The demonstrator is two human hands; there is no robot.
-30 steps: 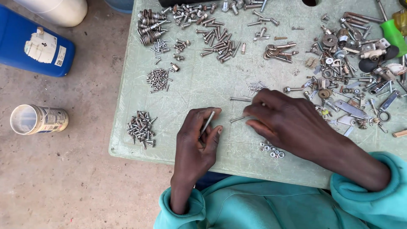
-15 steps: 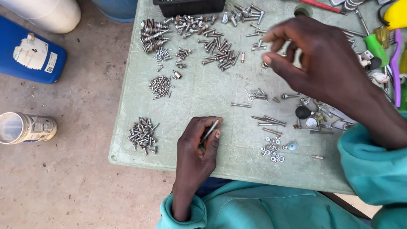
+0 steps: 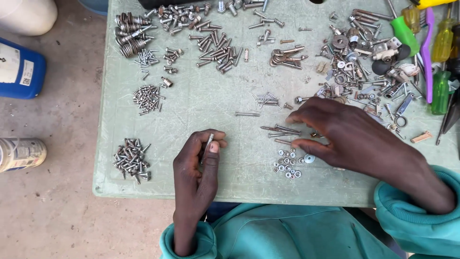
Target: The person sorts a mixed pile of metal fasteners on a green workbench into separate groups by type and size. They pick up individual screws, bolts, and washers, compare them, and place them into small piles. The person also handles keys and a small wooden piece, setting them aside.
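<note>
My left hand (image 3: pixel 196 168) rests near the front edge of the pale green table (image 3: pixel 211 105), fingers closed around a long silver bolt (image 3: pixel 207 145) held upright between thumb and forefinger. My right hand (image 3: pixel 345 134) lies palm down to the right, fingers spread, its fingertips touching a few long dark screws (image 3: pixel 280 130). Just below those fingers sits a small cluster of silver nuts and washers (image 3: pixel 289 164). Whether the right hand grips anything under the palm is hidden.
Sorted heaps of screws and bolts (image 3: pixel 130 158) (image 3: pixel 147 97) (image 3: pixel 215 48) cover the table's left and back. A jumble of hardware (image 3: pixel 364 62) and coloured screwdrivers (image 3: pixel 438 43) fills the right. On the floor to the left stand a blue container (image 3: pixel 19 69) and a can (image 3: pixel 21 153).
My right hand has come back from the far heaps down to the long screws near the table's middle. The left hand keeps holding the bolt in about the same place.
</note>
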